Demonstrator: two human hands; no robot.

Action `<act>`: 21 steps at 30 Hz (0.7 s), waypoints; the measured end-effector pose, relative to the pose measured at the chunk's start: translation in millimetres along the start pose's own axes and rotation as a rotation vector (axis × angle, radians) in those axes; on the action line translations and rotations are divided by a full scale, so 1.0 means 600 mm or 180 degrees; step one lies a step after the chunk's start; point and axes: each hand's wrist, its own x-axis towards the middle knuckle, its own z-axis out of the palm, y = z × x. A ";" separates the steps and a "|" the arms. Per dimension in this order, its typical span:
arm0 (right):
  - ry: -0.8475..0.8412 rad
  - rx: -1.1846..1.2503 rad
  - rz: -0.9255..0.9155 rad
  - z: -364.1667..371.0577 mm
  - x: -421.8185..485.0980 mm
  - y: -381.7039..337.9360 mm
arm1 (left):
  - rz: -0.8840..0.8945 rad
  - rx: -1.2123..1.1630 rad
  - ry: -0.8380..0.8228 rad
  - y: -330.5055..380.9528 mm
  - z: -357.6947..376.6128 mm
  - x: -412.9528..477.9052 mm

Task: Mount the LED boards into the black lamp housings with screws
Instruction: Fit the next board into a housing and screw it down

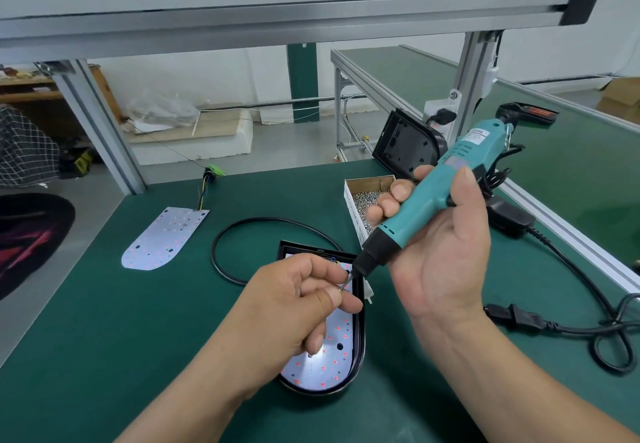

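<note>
A teal electric screwdriver (433, 200) is gripped in the right hand (440, 255) at centre right of the frame, its bit angled down and left. At the bit's tip a small screw (344, 285) is pinched between thumb and forefinger of the left hand (294, 307), low at centre. Beneath both hands one black lamp housing (360, 338) lies flat on the green table (104, 321), with one LED board (329, 366) seated in it (much of the board is hidden by the left hand). A second LED board (162, 240) lies loose at centre left, with coloured wires (204, 190) leading off its upper end. A second black housing (405, 146) is propped on edge at upper right, behind an open cardboard box of screws (363, 200), which is partly covered by the right hand's fingers. A black cable (242, 231) is looped around the upper end of the near housing. At lower right a further black power cord (540, 321) with its plug lies coiled. An aluminium frame (277, 3) spans the top of the frame.
</note>
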 end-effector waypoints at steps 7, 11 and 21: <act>0.0327 0.0280 0.0184 -0.010 0.007 0.009 | -0.0014 0.0013 0.0018 0.004 0.002 0.000; 0.0338 0.0365 0.0188 -0.013 0.010 0.010 | 0.0039 -0.0010 -0.0042 0.004 -0.002 -0.001; 0.0545 0.0520 0.0174 -0.026 0.025 0.001 | 0.0300 0.0344 0.1482 -0.010 -0.061 0.031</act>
